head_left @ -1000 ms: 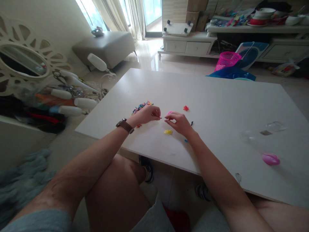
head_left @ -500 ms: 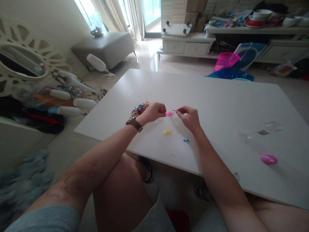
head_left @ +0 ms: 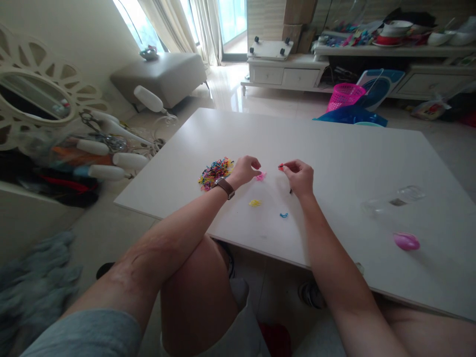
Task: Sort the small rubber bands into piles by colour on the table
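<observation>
My left hand (head_left: 246, 169), a brown-strapped watch on its wrist, hovers by a small pink heap (head_left: 261, 176). Its thumb and forefinger are apart, with nothing visible between them. Beside that wrist lies a pile of small thin multicoloured pieces (head_left: 214, 172), partly covered by the hand; they look like bands or clips, too small to tell. My right hand (head_left: 300, 176) pinches a small red piece (head_left: 280, 167) with something dark against it. Below its palm shows a small black piece (head_left: 290, 191). Nearer me are a yellow heap (head_left: 255, 203) and a few blue pieces (head_left: 283, 215).
On the white table (head_left: 334, 158), a clear plastic bottle (head_left: 397, 201) lies on its side at the right, near a pink-purple egg-shaped thing (head_left: 406, 241). A small clear object (head_left: 359, 267) is near the front edge, partly behind my right forearm. Beyond stands a pink basket (head_left: 344, 96).
My left hand has opened its pinch at the pink heap. The right hand has moved slightly right, away from the heap, and a red piece now shows at its fingertips.
</observation>
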A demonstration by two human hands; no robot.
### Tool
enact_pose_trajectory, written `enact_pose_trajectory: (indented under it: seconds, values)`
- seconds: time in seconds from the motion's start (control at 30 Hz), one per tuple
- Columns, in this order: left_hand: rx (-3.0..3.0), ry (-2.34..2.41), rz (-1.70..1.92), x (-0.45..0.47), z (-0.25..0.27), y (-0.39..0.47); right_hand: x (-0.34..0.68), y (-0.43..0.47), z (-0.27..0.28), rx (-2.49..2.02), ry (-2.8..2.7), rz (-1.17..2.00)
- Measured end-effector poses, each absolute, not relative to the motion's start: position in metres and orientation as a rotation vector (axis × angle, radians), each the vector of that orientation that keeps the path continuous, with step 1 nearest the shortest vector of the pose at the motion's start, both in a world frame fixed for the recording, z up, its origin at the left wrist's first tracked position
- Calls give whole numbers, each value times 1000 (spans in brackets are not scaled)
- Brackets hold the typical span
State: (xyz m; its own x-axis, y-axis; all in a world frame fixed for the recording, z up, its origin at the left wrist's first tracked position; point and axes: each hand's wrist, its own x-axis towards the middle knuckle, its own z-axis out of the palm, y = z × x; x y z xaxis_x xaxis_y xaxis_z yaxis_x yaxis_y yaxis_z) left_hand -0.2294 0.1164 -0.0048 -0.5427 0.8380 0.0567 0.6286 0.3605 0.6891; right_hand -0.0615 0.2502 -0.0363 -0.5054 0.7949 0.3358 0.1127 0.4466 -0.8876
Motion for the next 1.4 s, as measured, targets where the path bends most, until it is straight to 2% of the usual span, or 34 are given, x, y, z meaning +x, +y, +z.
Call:
enact_pose_trajectory:
  seconds: [0.2, 0.47, 0.97, 1.23, 1.4]
  values:
    - [1284, 2293, 895, -232, -17, 112, -54, 262, -32, -936, -1903, 1119]
    - [1298, 2043, 972, -235, -34, 113, -38, 276, -25, -1190, -2281, 1001]
    - [1065, 2250, 1230, -284, 1, 60, -22, 280, -12, -1270, -2806, 995]
    - [1354, 2196, 826, -294, -20, 31, -31, 273, -15, -1208, -2623, 728]
    - [1577, 2160, 756, -283, -33, 37, -36, 268, -17, -1110, -2514, 693]
